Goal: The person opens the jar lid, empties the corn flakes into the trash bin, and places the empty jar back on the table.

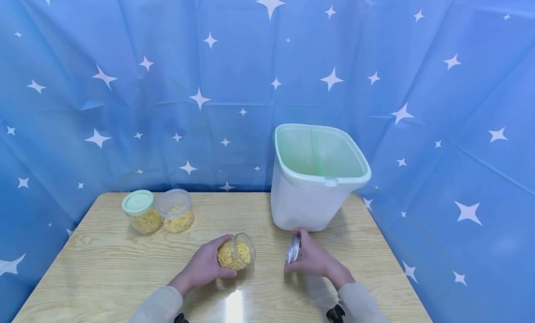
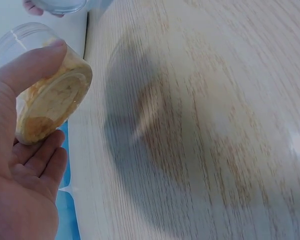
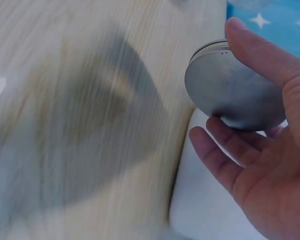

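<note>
My left hand (image 1: 207,261) grips a clear, lidless jar (image 1: 235,253) of yellow flakes, tilted with its mouth toward the right. In the left wrist view the thumb and fingers wrap the jar (image 2: 54,95), its round base facing the camera. Some way to the right, my right hand (image 1: 316,256) holds a silver metal lid (image 1: 293,249) on edge. From the right wrist view, the lid (image 3: 230,90) sits between thumb and fingers, its flat grey face showing. Both hands are above the wooden table, apart from each other.
A tall white bin (image 1: 298,202) with a pale green rim stands at the back right, behind my right hand. At the back left are a green-lidded jar (image 1: 146,221) and a clear-topped jar (image 1: 179,222), both holding yellow flakes. A blue starred curtain (image 1: 234,81) hangs behind the table (image 1: 104,276).
</note>
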{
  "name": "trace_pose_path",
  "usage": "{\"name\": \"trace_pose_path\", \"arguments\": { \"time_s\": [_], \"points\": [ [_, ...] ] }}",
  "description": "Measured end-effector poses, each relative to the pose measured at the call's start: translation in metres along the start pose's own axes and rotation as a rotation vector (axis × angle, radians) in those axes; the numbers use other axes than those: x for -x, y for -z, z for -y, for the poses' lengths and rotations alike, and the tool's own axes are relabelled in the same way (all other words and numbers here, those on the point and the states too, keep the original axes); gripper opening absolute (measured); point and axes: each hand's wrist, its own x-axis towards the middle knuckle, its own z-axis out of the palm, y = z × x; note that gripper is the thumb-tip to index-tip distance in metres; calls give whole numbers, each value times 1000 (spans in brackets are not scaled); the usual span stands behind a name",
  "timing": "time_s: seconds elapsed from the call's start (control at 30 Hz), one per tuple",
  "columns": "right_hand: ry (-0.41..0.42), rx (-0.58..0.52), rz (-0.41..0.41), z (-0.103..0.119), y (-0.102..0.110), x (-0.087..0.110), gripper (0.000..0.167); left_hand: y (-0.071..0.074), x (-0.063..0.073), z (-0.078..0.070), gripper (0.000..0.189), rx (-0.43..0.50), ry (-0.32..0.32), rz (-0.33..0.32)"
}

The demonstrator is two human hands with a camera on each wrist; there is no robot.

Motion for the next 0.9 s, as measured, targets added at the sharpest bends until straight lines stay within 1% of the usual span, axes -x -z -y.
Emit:
{"name": "trace_pose_path", "arguments": {
  "time_s": [0.1,0.27,0.4,0.5,0.73,0.9],
  "points": [
    [-31,-7,-25,-9,4,4,102,0,1,0,97,-3,4,-4],
    [-81,39,-60,-28,12,9,103,0,1,1,97,-12,5,-9],
    [-126,33,-88,-45,19,12,102,0,1,2,97,-12,7,-9],
    [-155,17,-124,-58,24,13,102,0,1,2,97,-12,7,-3],
    [-153,4,-200,-76,30,20,103,1,1,2,97,-11,9,-4],
    [-180,7,-246,-88,32,22,105,1,1,3,97,-11,9,-6]
  ]
}}
